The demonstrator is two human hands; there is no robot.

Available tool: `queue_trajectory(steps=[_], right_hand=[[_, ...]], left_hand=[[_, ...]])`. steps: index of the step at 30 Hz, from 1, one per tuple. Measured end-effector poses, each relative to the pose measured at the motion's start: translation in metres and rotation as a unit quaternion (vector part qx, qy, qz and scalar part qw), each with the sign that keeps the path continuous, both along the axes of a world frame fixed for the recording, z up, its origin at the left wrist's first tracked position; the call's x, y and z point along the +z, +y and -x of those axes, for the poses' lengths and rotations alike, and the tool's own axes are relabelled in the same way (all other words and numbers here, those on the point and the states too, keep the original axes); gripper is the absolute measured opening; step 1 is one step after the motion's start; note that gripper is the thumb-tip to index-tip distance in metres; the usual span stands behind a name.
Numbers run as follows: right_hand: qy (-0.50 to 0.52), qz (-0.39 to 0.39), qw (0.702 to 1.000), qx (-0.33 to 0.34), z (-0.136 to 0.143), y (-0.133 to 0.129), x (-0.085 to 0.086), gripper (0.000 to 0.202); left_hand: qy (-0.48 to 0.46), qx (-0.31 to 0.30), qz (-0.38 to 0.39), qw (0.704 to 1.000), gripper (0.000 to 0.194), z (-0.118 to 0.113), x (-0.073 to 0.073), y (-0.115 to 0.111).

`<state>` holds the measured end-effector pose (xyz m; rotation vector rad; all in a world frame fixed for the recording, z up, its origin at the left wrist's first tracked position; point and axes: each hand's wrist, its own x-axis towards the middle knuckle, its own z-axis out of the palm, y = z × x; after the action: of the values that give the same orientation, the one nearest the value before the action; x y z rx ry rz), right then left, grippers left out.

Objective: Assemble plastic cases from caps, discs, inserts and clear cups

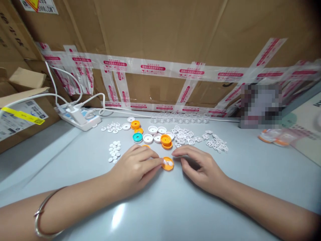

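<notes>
In the middle of the table a shallow orange round cap (168, 168) lies hollow side up, with small white plastic parts (171, 163) inside it. My left hand (140, 164) reaches to its left rim, the fingertips pinched together at a small white plastic part (165, 161) over the cap. To the right of the cap is my right hand (200, 167), thumb and forefinger apart, holding nothing. Just beyond the cap stand two stacked orange caps (166, 140). Another orange piece (146, 146) is partly hidden behind my left hand.
Farther back lie white round caps (147, 139), a teal cap (137, 137), white cut-out pieces (184, 135) and small white discs (114, 152). Clear plastic cups (179, 117) line the rear. A power strip (80, 120) with cables sits left, before a big taped carton (155, 33).
</notes>
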<state>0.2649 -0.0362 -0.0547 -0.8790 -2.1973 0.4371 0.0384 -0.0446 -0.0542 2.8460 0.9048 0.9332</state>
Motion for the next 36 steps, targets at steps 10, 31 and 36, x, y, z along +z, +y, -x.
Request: queue_trajectory(steps=[10,31,36], right_hand=[[-0.089,0.104,0.991,-0.008,0.001,0.002,0.003,0.043],[-0.074,0.133,0.988,0.001,-0.001,0.000,0.000,0.028],[-0.081,0.150,0.985,0.005,-0.001,0.003,-0.001,0.029]], left_hand=[[-0.007,0.138,0.053,0.989,0.022,0.027,0.017,0.047],[0.041,0.113,0.120,0.985,0.022,0.018,0.019,0.054],[0.072,0.122,0.115,0.983,0.024,0.022,0.017,0.055]])
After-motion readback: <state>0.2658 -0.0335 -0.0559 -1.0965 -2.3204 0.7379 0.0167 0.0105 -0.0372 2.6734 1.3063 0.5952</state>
